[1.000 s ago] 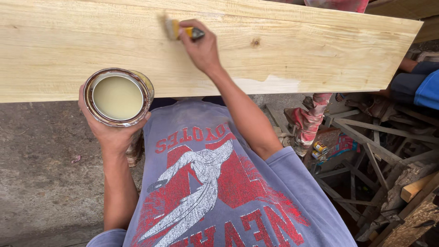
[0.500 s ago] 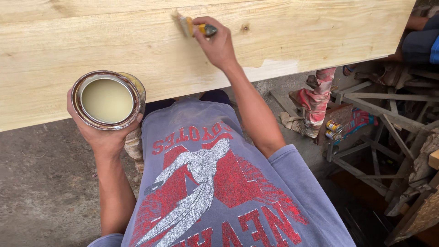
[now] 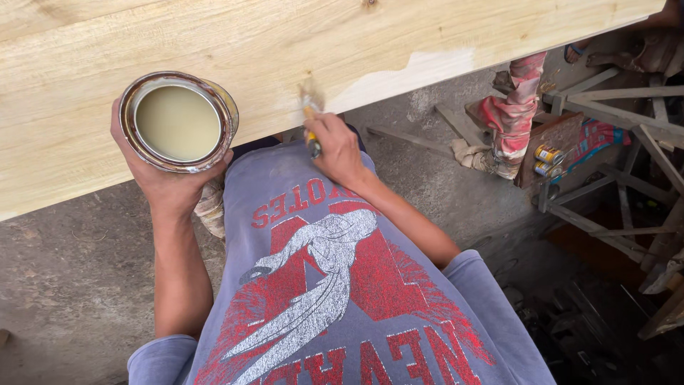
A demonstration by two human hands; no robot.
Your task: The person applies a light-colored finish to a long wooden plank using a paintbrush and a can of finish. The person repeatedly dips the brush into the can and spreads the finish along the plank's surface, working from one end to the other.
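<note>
Pale wood fills the top of the head view: a long wooden plank [image 3: 214,43] runs across the frame, with a whitish patch along its near edge on the right. The left hand [image 3: 167,187] is wrapped around an open tin can [image 3: 178,121] of creamy liquid, holding it up from below so it sits just in front of the plank's near edge. The right hand [image 3: 338,148] is clenched on a small paintbrush [image 3: 311,122] with a yellow handle, its bristles touching the plank's near edge right by the can. Below is the person's grey shirt with a red and white print. Off to the right, on the concrete floor [image 3: 64,264], there's a pile of wooden frames [image 3: 620,142] and another person's leg in patterned trousers [image 3: 513,114].
</note>
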